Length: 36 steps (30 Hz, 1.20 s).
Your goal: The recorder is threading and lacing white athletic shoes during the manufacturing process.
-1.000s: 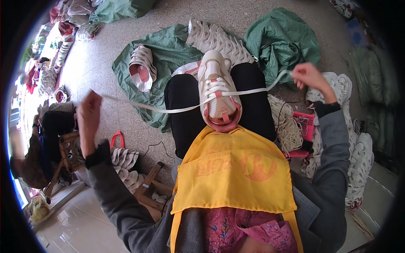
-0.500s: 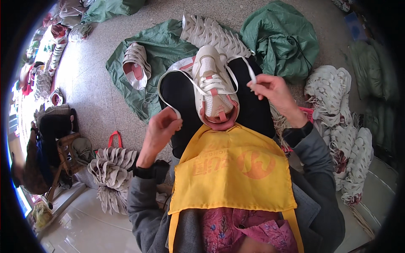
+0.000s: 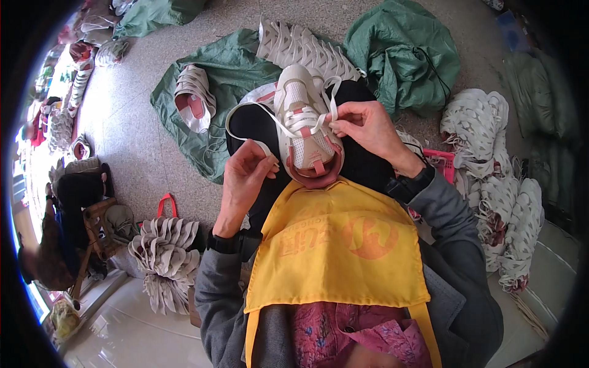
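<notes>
A white, beige and pink sneaker upper (image 3: 297,92) lies on my lap, toe pointing away, its collar against the yellow apron (image 3: 334,270). White shoelace (image 3: 229,121) crosses its front in several rows, with a loose end out to each side. My left hand (image 3: 248,178), left of the collar, pinches the left lace end between thumb and fingers. Beside the lacing, my right hand (image 3: 371,130) has the right part of the lace between thumb and forefinger, close to the eyelet edge. That lace makes a loop (image 3: 333,86) above the fingers.
Nested stacks of uppers lie ahead (image 3: 300,46), at left (image 3: 162,245) and at right (image 3: 475,126). A smaller stack (image 3: 195,98) rests on a green sheet (image 3: 165,92). A full green sack (image 3: 402,55) stands ahead right. A pink basket (image 3: 440,162) is by my right forearm.
My right hand has moved left and inward to the shoe's lacing, bringing the lace with it into a loop. My left hand has shifted slightly right and up, still pinching its lace end.
</notes>
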Motion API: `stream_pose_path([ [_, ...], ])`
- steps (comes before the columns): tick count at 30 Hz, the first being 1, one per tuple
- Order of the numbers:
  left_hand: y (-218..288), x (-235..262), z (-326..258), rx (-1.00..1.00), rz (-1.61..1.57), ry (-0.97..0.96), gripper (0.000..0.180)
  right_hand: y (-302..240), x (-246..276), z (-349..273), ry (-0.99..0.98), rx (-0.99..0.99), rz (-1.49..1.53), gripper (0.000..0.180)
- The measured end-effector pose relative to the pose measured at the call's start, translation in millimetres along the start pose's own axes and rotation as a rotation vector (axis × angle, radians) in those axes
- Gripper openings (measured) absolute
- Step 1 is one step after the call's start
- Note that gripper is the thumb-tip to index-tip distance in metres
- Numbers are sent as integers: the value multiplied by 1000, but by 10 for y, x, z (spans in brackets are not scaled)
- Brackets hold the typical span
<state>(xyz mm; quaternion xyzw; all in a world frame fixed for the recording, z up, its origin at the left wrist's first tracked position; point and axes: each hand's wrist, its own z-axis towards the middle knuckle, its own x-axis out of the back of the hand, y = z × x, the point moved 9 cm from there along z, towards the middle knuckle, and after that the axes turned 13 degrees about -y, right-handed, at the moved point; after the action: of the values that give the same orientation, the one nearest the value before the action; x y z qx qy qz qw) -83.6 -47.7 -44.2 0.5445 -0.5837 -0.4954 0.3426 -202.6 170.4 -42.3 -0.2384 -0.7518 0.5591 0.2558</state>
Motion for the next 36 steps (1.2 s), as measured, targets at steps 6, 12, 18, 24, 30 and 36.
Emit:
stream_pose_path([
  [6, -23, -32, 65, -80, -84, -7, 10, 65, -5, -81, 59, 58, 168, 10],
  [12, -14, -46, 68, -93, -104, 9, 10, -13, -48, -126, 130, 83, 6, 10],
  [18, 7, -61, 55, -123, -117, 79, 10, -542, -198, -175, 172, 342, -562, 11],
  [24, -6, -54, 74, -155, -152, 116, 9, -234, -91, -52, 119, 75, -293, 13],
  [30, -53, -43, 56, -153, -187, 148, 10, -284, -142, -100, 123, 52, -315, 7],
  [36, -45, -22, 88, -196, -238, 187, 10, -113, -78, -111, 93, 22, -102, 3],
])
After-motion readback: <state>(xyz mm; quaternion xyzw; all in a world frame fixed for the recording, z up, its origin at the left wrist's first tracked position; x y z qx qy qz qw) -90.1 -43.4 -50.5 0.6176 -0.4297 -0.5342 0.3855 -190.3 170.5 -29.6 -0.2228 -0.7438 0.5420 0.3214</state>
